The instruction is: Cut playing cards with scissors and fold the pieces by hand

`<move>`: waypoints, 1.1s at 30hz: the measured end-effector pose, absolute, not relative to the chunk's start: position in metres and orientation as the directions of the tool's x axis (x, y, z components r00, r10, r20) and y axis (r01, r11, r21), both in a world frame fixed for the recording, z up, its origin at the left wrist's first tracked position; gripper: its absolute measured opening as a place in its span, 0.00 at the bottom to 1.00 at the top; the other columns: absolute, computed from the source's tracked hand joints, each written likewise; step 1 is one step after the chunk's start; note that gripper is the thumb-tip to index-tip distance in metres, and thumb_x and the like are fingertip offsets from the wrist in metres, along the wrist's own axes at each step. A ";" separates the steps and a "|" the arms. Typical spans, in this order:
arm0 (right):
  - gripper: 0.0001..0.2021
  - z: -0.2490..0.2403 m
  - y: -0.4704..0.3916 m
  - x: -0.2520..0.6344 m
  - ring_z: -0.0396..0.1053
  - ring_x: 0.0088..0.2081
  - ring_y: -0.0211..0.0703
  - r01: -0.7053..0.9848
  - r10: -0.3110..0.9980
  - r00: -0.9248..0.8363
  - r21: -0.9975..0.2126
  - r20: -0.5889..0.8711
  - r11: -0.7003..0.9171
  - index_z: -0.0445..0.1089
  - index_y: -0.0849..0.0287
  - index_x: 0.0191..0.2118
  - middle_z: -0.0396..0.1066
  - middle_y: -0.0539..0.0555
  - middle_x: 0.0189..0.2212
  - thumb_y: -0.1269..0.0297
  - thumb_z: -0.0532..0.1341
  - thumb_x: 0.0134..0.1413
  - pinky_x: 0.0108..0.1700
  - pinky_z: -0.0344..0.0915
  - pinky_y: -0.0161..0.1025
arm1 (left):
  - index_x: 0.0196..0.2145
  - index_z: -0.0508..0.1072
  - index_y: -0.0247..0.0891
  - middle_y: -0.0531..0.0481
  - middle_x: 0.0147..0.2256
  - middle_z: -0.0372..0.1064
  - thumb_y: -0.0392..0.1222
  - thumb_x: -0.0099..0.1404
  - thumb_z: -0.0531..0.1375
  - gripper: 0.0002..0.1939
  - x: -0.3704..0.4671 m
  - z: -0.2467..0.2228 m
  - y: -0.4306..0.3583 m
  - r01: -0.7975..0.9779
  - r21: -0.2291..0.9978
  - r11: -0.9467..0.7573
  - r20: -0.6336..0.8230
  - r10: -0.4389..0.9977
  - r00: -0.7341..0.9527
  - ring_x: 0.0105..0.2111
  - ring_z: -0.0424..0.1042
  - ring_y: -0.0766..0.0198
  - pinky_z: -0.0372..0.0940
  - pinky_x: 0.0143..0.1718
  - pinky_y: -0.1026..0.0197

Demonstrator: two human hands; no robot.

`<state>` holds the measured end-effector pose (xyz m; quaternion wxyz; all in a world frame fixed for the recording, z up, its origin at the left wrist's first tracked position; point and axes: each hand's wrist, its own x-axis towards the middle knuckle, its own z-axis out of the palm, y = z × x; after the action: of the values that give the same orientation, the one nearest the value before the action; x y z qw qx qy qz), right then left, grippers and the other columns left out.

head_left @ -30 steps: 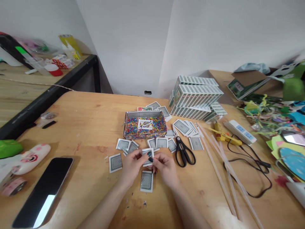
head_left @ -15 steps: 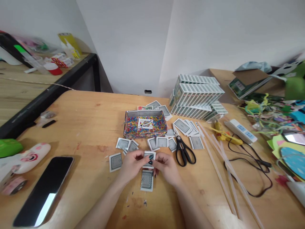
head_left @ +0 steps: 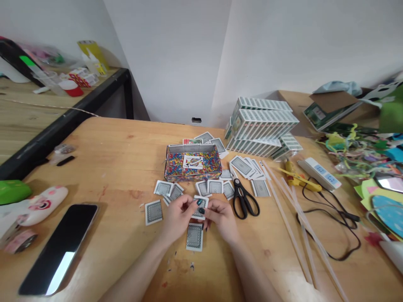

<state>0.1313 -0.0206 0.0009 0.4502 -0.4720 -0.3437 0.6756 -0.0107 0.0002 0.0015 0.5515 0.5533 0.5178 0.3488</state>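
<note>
Bearing scattered cards (head_left: 154,212), the wooden table (head_left: 119,144) stands beside pale walls (head_left: 166,54).

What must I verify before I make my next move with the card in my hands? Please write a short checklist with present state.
1. Card gripped by both left hand and right hand: ok.
2. Scissors apart from the hands: ok, they lie beside the right one.
3. Box open at the top: ok, a face card lies inside.
4. Space between hands and box free of loose cards: not ok, several lie there.
5. Glue gun cool: cannot tell.
</note>
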 end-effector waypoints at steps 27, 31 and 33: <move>0.15 0.004 -0.024 0.128 0.63 0.13 0.35 -0.243 0.924 -0.170 -0.894 -0.343 -0.377 0.64 0.59 0.19 0.67 0.47 0.13 0.54 0.65 0.40 0.16 0.59 0.32 | 0.20 0.55 0.39 0.56 0.18 0.54 0.43 0.64 0.45 0.15 0.000 -0.001 -0.008 0.563 0.823 -0.072 0.027 0.996 0.089 0.21 0.58 0.67 0.50 0.22 0.66; 0.16 0.007 -0.024 0.130 0.63 0.13 0.36 -0.243 0.919 -0.191 -0.890 -0.346 -0.386 0.64 0.59 0.18 0.67 0.47 0.13 0.53 0.64 0.42 0.16 0.57 0.32 | 0.19 0.55 0.39 0.55 0.16 0.56 0.43 0.64 0.44 0.16 0.000 -0.003 -0.009 0.577 0.811 -0.094 0.049 0.994 0.093 0.20 0.58 0.67 0.51 0.22 0.66; 0.16 0.007 -0.024 0.131 0.62 0.13 0.36 -0.239 0.917 -0.199 -0.890 -0.347 -0.389 0.64 0.59 0.18 0.67 0.47 0.12 0.53 0.64 0.42 0.16 0.57 0.32 | 0.19 0.54 0.40 0.55 0.15 0.56 0.44 0.65 0.43 0.17 0.000 -0.004 -0.009 0.566 0.819 -0.092 0.044 0.994 0.098 0.19 0.59 0.67 0.51 0.21 0.66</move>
<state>0.1311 -0.0239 0.0065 0.4208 -0.4726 -0.3586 0.6863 0.0002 -0.0092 -0.0041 0.3294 0.6636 0.5879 0.3249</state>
